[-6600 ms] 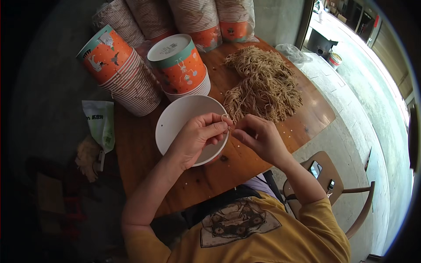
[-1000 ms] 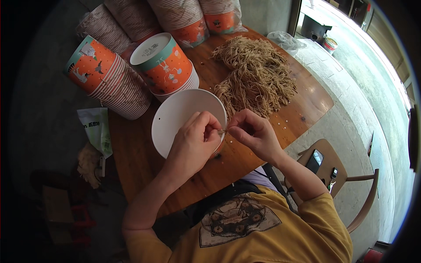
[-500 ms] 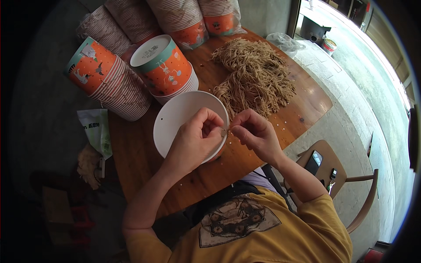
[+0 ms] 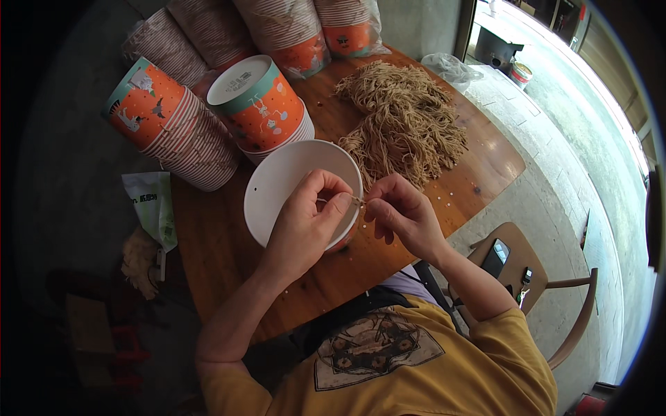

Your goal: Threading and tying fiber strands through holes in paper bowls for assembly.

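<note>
A paper bucket (image 4: 274, 184), white inside with an orange outer wall, sits tilted on the wooden table in front of me. A small dark hole shows in its wall on the left. At the bucket's right rim a thin tan cord (image 4: 356, 200) runs between my fingertips. My left hand (image 4: 305, 218) reaches over the opening, thumb and forefinger pinching the cord. Just outside the rim, my right hand (image 4: 404, 208) pinches it from the other side, fingers curled. Whether the cord passes through a hole there is hidden by my fingers. Behind my right hand lies a heap of tan cords (image 4: 406, 121).
Beyond the bucket stands an upturned stack of orange buckets (image 4: 260, 111), with a leaning stack (image 4: 177, 125) to its left. Plastic-wrapped stacks (image 4: 281, 35) line the back. Small white bits dot the table (image 4: 479, 177). A chair (image 4: 513, 249) at right holds a phone (image 4: 496, 258).
My left thumb has lifted and straightened, and more cord shows between the hands. The bucket has tipped slightly, showing more of its orange side. My right fingers have shifted a little.
</note>
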`<state>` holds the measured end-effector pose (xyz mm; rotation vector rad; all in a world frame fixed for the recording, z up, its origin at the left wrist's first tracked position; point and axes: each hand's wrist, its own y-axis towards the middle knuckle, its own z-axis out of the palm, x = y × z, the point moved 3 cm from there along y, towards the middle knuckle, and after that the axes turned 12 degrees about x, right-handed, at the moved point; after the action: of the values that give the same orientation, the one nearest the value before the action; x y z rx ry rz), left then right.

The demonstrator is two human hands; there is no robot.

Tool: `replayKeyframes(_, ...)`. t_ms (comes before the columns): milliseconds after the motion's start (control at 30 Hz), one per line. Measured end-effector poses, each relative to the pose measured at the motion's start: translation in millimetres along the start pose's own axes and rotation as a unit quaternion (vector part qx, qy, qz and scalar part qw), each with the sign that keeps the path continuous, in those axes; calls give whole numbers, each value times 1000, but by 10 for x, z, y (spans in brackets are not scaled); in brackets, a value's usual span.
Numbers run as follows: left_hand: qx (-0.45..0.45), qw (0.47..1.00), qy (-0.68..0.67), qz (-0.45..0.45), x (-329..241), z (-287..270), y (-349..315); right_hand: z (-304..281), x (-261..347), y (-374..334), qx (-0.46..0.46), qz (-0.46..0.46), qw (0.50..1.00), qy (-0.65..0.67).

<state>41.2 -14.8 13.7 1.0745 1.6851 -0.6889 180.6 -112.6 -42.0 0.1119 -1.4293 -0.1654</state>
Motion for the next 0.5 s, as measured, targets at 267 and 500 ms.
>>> replayKeyframes(267, -6, 1000, 4, -27, 46, -3, 11, 1, -35, -16, -7, -8, 1000, 4)
replayKeyframes(500, -7, 999, 36, -39, 75, 14, 22, -17, -55, -12, -36, -100, 991, -78)
